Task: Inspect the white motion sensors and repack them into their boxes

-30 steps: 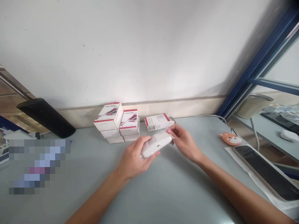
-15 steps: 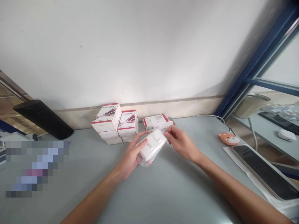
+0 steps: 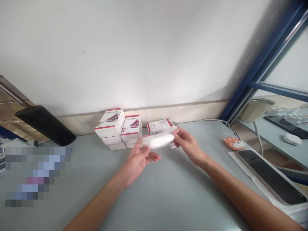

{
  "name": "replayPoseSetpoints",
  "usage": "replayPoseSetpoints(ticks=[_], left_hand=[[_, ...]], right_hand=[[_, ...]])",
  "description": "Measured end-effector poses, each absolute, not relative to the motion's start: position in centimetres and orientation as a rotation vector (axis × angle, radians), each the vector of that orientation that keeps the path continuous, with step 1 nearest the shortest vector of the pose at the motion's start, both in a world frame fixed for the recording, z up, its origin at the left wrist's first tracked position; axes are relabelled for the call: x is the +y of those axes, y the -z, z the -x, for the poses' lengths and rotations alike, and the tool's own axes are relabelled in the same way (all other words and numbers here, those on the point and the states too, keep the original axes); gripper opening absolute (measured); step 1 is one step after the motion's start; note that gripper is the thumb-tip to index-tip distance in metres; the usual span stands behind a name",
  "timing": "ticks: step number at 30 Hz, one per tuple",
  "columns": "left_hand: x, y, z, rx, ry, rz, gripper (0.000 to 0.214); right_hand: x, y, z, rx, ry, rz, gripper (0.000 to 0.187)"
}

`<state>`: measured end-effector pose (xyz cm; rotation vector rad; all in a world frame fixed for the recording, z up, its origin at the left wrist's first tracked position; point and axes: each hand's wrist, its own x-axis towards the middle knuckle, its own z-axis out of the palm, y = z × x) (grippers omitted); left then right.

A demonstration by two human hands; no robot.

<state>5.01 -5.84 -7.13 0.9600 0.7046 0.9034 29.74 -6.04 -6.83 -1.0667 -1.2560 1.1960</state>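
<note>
A flat white item in clear plastic wrap (image 3: 157,140) is held level, edge-on to me, above the grey table. My right hand (image 3: 188,145) pinches its right end between thumb and fingers. My left hand (image 3: 138,160) lies palm-up beneath its left end, with the fingers curled slightly and touching it. Just behind the item, a white box with red trim lies on its side (image 3: 160,126). Its right end is partly hidden by my right hand. To the left stand two stacks of similar boxes (image 3: 109,123) (image 3: 130,126).
A black cylinder (image 3: 45,125) lies at the table's back left, near a pixelated patch (image 3: 36,175). On the right are an orange fox-shaped trinket (image 3: 234,143) and a dark-screened tablet (image 3: 270,176) on white paper. A white wall rises behind; a blue window frame stands right.
The wrapped item has rotated from showing its broad face to lying edge-on. My left hand has opened palm-up beneath it, while my right hand keeps its pinch.
</note>
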Motion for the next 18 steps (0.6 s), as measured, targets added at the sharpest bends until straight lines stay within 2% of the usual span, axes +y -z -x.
replayPoseSetpoints(ticks=[9,14,18], left_hand=[[-5.2,7.1,-5.4,0.844,-0.805,-0.885,0.062],[-5.0,6.8,-5.0,0.913,-0.741,-0.859,0.063],[-5.1,6.3,-4.9,0.94,-0.685,-0.926,0.071]], right_hand=[[-6.6,7.6,-28.5,-1.313,-1.19,0.872,0.038],[-7.0,6.4,-28.3,-1.293,-1.348,0.804,0.049],[-7.3,5.7,-29.1,-1.356,-1.601,0.698,0.05]])
